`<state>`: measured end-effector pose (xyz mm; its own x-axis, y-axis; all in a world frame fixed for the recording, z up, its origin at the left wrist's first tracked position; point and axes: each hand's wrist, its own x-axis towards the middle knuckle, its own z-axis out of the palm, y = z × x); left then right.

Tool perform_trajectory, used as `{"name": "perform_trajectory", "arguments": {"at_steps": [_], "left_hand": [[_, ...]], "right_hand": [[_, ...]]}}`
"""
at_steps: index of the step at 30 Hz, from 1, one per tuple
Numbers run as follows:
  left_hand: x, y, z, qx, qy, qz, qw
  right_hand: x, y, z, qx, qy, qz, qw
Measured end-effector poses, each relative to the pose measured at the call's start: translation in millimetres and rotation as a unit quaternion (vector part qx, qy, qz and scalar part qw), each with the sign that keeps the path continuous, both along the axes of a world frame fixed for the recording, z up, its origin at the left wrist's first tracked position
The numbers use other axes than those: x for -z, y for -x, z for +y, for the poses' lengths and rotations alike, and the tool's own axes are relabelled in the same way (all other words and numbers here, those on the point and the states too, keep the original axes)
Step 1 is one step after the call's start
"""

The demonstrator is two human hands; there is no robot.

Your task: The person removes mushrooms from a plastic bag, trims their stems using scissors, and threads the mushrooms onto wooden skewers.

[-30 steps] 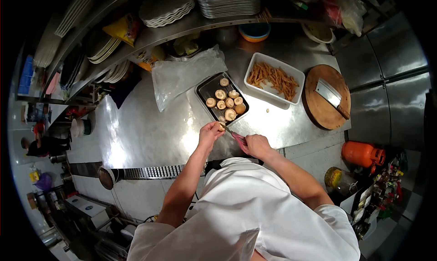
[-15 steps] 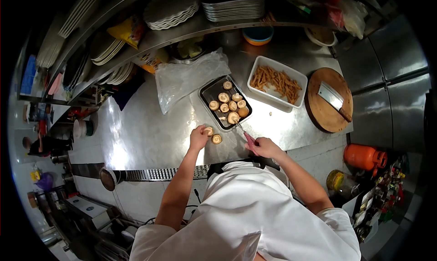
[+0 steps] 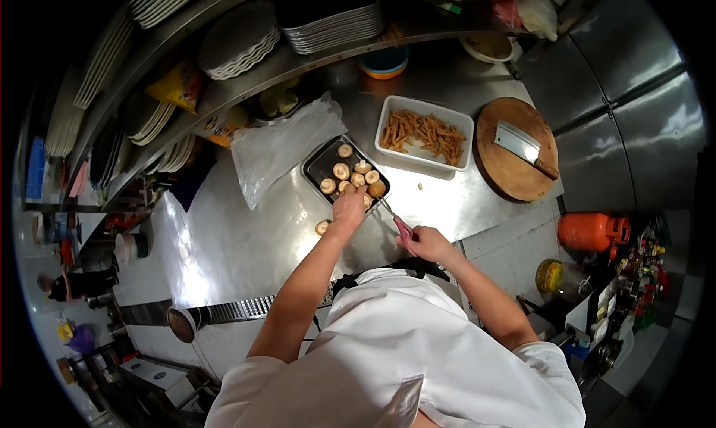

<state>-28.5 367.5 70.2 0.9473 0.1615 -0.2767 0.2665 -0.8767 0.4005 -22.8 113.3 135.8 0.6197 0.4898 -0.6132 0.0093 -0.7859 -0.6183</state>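
Note:
My left hand (image 3: 350,205) reaches over the near edge of a black tray (image 3: 312,180), its fingers closed around a mushroom (image 3: 368,201). Several pale brown mushrooms (image 3: 341,171) lie in this tray, most with their stem side up. In my right hand (image 3: 429,244) are scissors with red handles (image 3: 403,228); their metal blades point at the tray's near right corner, close to my left fingertips. One mushroom (image 3: 322,227) rests on the steel table beside my left forearm, partly covered by it.
A white tub (image 3: 466,141) of brown strips stands behind right of the tray. Farther right, a cleaver (image 3: 517,142) lies on a round wooden board (image 3: 507,185). A clear plastic bag (image 3: 276,155) spreads to the left. Overhead, a shelf (image 3: 261,81) carries plates.
My left hand has left the mushrooms on the table and moved into the tray, to a mushroom by the scissors. My right hand keeps hold of the scissors. The whole view has shifted.

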Motion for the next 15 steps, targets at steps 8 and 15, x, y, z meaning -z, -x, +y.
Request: {"name": "perform_trajectory", "arguments": {"at_steps": [8, 15], "left_hand": [[-6, 13, 18, -0.161, 0.161, -0.027, 0.973], [-19, 42, 36, -0.377, 0.671, -0.002, 0.638]], "right_hand": [[-7, 12, 7, -0.067, 0.020, -0.120, 0.990], [-19, 14, 32, -0.121, -0.005, -0.241, 0.963]]}}
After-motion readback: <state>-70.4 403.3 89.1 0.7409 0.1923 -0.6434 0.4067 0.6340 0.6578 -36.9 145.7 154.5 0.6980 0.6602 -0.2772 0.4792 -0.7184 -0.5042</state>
